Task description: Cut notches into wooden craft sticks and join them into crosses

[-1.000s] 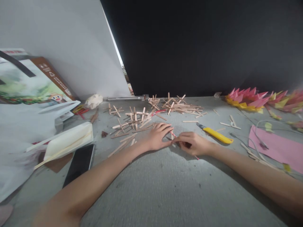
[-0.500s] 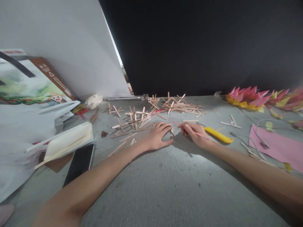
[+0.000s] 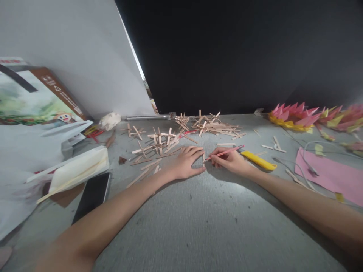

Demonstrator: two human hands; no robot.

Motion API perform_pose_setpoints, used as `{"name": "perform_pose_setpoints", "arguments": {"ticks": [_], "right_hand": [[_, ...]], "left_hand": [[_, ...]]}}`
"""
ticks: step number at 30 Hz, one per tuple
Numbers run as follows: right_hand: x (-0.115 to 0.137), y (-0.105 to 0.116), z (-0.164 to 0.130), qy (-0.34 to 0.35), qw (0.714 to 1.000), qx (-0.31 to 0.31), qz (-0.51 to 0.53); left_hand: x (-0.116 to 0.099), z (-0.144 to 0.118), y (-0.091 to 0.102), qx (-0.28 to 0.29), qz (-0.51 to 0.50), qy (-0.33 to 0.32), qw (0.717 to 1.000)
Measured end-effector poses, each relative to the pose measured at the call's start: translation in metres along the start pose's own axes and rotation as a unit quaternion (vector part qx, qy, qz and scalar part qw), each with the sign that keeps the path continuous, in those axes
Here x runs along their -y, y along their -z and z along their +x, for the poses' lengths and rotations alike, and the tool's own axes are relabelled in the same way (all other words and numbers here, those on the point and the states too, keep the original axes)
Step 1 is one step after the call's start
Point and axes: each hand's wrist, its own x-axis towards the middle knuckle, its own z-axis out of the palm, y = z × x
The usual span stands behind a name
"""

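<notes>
My left hand [image 3: 187, 162] lies on the grey table [image 3: 198, 219], fingers spread and pressing a small wooden stick [image 3: 203, 158] flat beneath its fingertips. My right hand [image 3: 231, 160] holds a thin pink pencil [image 3: 225, 152], whose tip touches the stick beside the left fingertips. Just behind the hands, heaps of wooden craft sticks [image 3: 198, 130] lie scattered, many glued into crosses.
A yellow utility knife [image 3: 258, 160] lies right of my right hand. Pink and yellow folded paper shapes [image 3: 295, 115], a pink sheet [image 3: 329, 173] and a white cable [image 3: 312, 149] lie at right. A black phone [image 3: 90, 196], a white box [image 3: 76, 170] and a printed carton [image 3: 36, 98] sit at left.
My right hand drew back from the stick, turned the pink pencil around in its fingers, and brought the tip back to the stick. The left hand stayed pressed in place.
</notes>
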Motion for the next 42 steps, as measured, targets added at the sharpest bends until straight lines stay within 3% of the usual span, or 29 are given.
{"name": "perform_pose_setpoints", "arguments": {"ticks": [4, 42], "right_hand": [[-0.001, 0.0005, 0.0007, 0.015, 1.0, 0.023, -0.005], [-0.0066, 0.0007, 0.0051, 0.01, 0.999, 0.025, -0.035]], "left_hand": [[-0.0015, 0.0003, 0.0015, 0.008, -0.002, 0.005, 1.0], [-0.0045, 0.0012, 0.0029, 0.013, 0.0, 0.016, 1.0]]}}
